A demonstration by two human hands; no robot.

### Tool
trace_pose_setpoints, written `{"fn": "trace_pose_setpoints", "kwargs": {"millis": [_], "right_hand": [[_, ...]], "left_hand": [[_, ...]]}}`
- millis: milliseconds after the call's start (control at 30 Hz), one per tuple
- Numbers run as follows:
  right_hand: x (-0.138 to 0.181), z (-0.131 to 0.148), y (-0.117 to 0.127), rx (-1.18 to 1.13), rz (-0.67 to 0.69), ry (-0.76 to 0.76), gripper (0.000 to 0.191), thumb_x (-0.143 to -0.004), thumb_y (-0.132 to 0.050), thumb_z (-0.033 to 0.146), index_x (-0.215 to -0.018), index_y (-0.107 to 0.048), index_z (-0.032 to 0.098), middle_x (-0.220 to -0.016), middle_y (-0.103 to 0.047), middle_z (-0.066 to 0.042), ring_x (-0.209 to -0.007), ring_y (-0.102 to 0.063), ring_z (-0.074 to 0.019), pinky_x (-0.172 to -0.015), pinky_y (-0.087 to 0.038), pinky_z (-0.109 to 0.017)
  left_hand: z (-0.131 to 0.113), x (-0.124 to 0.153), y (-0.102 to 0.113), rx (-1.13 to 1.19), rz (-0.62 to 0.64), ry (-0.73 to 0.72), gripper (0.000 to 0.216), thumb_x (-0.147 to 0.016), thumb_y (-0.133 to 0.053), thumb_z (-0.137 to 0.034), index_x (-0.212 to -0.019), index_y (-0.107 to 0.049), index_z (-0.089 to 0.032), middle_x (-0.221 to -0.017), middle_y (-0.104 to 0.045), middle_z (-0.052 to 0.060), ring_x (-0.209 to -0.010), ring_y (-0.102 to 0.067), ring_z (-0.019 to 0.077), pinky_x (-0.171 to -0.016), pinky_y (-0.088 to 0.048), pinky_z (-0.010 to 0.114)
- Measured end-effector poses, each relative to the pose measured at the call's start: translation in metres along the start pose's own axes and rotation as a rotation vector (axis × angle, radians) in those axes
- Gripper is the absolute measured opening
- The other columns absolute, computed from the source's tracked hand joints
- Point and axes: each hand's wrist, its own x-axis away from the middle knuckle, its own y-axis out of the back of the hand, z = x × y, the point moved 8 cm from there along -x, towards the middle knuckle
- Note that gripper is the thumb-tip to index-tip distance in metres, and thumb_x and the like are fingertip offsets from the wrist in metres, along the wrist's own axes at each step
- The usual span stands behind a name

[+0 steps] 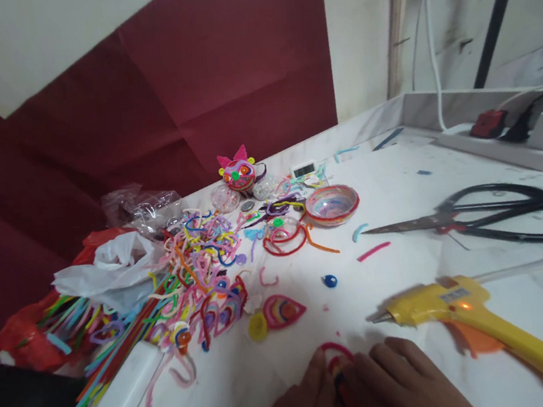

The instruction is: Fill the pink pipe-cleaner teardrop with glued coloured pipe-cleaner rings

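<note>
At the bottom edge of the head view, my left hand (pixel 300 405) and my right hand (pixel 405 383) are close together, fingers closed. Between them a pinkish-red pipe cleaner (pixel 336 345) bends in a loop, pinched by both hands. Something dark and orange shows inside the loop, mostly covered by fingers. Just beyond lies a teardrop piece of coiled pipe cleaner (pixel 285 311) in pink and red, with a yellow coil (pixel 257 327) beside it. A blue bead-like piece (pixel 329 281) sits farther up. To the right of my right hand rests a yellow glue gun (pixel 437 302), its light lit.
Large black-handled scissors (pixel 443 220) lie at the right, near a power strip (pixel 510 139). A colourful bowl (pixel 332 205) and a decorated animal head (pixel 239 173) stand at the back. Pipe cleaners (pixel 193 261) heap at the left, by a white plastic bag (pixel 114 273).
</note>
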Motion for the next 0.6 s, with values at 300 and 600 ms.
{"fn": "trace_pose_setpoints", "kwargs": {"millis": [300, 600], "right_hand": [[-0.002, -0.005, 0.009, -0.186, 0.066, -0.084, 0.015, -0.076, -0.067, 0.024, -0.089, -0.06, 0.02, -0.078, -0.057, 0.0, -0.07, -0.043, -0.0196, -0.071, -0.033, -0.037], [0.001, -0.005, 0.023, -0.209, 0.007, -0.083, 0.023, -0.091, -0.044, 0.018, -0.101, -0.062, 0.011, -0.079, -0.057, -0.006, -0.071, -0.044, -0.0217, -0.071, -0.034, -0.04]], "left_hand": [[-0.006, -0.02, 0.025, 0.193, -0.028, -0.046, 0.028, -0.092, -0.049, -0.013, -0.114, -0.064, -0.007, -0.115, -0.071, 0.018, -0.094, -0.073, 0.0208, -0.079, -0.061, 0.028], [-0.008, -0.021, 0.026, 0.226, 0.003, -0.016, 0.028, -0.09, -0.051, -0.014, -0.113, -0.065, -0.005, -0.118, -0.069, 0.02, -0.097, -0.072, 0.0242, -0.081, -0.061, 0.031]]}}
